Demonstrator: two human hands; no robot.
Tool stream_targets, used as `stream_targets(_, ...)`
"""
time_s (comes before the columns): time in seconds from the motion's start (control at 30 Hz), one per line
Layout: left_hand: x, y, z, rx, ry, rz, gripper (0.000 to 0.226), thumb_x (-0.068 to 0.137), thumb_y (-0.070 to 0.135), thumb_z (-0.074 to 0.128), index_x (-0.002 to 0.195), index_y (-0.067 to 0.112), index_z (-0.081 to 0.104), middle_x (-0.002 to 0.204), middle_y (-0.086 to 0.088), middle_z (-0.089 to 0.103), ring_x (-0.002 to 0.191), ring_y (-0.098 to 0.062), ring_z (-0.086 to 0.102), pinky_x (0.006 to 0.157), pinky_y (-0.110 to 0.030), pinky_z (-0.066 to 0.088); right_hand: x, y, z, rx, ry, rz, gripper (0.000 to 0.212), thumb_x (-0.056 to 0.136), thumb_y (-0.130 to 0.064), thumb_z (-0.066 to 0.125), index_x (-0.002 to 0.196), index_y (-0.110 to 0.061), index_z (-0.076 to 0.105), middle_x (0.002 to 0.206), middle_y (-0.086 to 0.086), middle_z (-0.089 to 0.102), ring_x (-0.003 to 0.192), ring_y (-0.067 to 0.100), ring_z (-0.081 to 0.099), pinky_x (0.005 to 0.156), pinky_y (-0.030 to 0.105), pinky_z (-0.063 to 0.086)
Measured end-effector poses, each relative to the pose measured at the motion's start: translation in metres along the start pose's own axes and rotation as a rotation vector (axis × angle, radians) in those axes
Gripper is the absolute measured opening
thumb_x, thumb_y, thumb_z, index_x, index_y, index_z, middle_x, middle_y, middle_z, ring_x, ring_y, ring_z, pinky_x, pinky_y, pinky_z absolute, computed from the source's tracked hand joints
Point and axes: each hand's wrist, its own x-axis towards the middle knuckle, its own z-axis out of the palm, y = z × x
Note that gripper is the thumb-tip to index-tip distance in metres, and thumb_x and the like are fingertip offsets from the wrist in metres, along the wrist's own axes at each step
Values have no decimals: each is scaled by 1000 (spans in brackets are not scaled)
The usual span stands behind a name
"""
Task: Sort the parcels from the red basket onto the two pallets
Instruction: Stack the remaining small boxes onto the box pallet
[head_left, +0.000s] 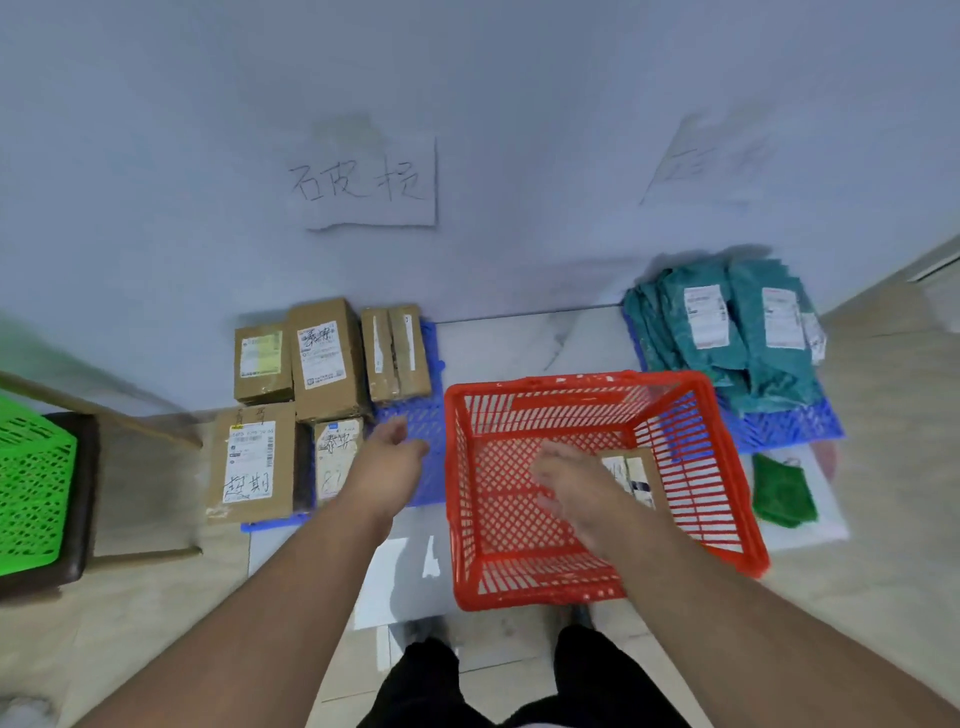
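1. Your right hand (574, 486) is down inside the red basket (597, 499), fingers loosely spread and holding nothing. It hovers just beside the last cardboard parcel (631, 475), which lies flat in the basket's far right corner.
2. Your left hand (389, 457) is outside the basket, over the bare near corner of the left pallet (415, 431), relaxed and empty. That corner is free, so keep it in mind as the landing spot.
3. Take the parcel by its long edges, thumb on one side and fingers on the other. It sits close against the basket wall, so slide it toward the middle first if your fingers cannot get round it.
4. Lift it straight up, clear of the rim, so it does not catch on the slats.
5. Before placing it, turn the label toward you and check the box. The view is blurred here, so I cannot tell which pile it belongs to. The brown boxes (322, 358) are on the left pallet and the teal mailer bags (727, 332) on the right pallet (789, 426), so a box probably goes left.
6. Set it flat in the free corner, not leaning on its neighbours.
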Motion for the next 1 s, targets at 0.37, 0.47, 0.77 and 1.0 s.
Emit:
stream_targets(0.37,-22,-7,187,20,-92,-99,52,99,5,60,151,5,50,149,-16,59,127,-38,63,108,-48,51,45,59,-184,7,166,79,25,75,-20,64,88,-24,85,76,4,75,68,20,72,64,32,60)
stream_targets(0.47,-18,-19,219,10,-96,-153,61,101,14,62,158,13,42,145,-2,61,112,-20,66,91,-29,52,60,63,-208,-103,171,109,21,83,-13,61,92,-13,80,93,12,80,88,33,77,87,48,63)
stream_targets(0.77,19,-52,289,121,-175,-186,62,102,21,53,161,19,35,163,-4,44,81,1,55,54,-15,43,116,71,-213,-330,164,200,31,101,-10,48,122,-5,70,118,14,75,107,38,71,93,39,58)
stream_targets(1.0,70,-92,338,163,-246,-246,66,103,34,56,161,12,34,162,-9,45,132,-26,53,93,-26,37,179,105,-200,-460,222,245,16,98,-4,50,106,-11,61,80,-2,60,65,13,57,46,22,36)
